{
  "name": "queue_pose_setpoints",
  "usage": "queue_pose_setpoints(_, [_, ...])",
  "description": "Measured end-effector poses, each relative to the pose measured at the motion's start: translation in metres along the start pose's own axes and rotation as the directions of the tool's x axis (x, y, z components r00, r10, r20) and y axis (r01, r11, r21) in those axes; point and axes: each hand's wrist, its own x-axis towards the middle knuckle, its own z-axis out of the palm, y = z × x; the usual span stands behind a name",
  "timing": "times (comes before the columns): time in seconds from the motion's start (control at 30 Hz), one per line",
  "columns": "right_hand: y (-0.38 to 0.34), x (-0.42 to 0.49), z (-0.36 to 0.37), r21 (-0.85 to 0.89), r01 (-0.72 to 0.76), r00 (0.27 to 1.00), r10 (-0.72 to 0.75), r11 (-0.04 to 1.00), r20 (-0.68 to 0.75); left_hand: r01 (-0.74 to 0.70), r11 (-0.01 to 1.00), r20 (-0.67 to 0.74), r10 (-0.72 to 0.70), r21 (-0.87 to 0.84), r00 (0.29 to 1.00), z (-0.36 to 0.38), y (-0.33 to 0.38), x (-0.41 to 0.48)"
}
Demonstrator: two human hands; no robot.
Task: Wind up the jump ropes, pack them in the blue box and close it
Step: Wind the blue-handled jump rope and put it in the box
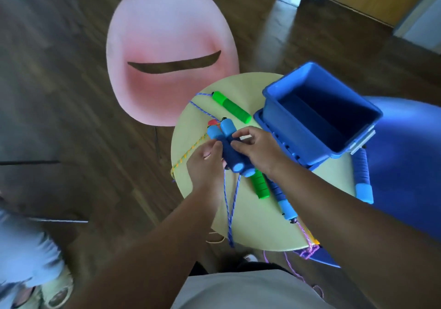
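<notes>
Both hands, left hand (207, 158) and right hand (256, 148), grip the paired blue foam rope handles (229, 147) just beside the open blue plastic box (319, 110).

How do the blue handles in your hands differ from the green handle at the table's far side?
The blue handles are a pair, gripped together by the left hand and right hand; the green handle lies alone on the table, untouched. The blue handles are dark with light-blue ends; the green handle is green all over. Both are rope handles.
</notes>
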Motion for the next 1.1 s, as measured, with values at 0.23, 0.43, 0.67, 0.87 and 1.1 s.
queue_pose_setpoints(0.23, [-0.069, -0.012, 0.070, 0.019, 0.130, 0.983, -0.132, 0.991, 0.129, -0.004, 0.998, 0.040, 0.006, -0.057, 0.999, -0.081, 0.076, -0.011])
queue_pose_setpoints(0.43, [-0.111, -0.014, 0.123, 0.213, 0.074, 0.980, -0.111, 0.974, 0.167, -0.159, 0.986, -0.032, 0.158, -0.049, 0.987, -0.125, 0.118, -0.015])
queue_pose_setpoints(0.67, [-0.138, -0.017, 0.130, 0.285, 0.044, 0.952, -0.127, 0.957, 0.279, -0.168, 0.984, 0.052, 0.171, -0.055, 0.984, -0.132, 0.137, 0.009])
queue_pose_setpoints(0.87, [-0.146, 0.000, 0.115, 0.288, 0.014, 0.985, -0.063, 0.958, 0.161, -0.214, 0.955, 0.225, 0.167, 0.204, 0.960, -0.127, 0.157, 0.038])
queue_pose_setpoints(1.1, [-0.157, 0.000, 0.052, 0.271, -0.109, 0.941, 0.012, 0.956, 0.338, -0.745, 0.520, 0.649, 0.403, 0.418, 0.645, -0.114, 0.225, 0.098])
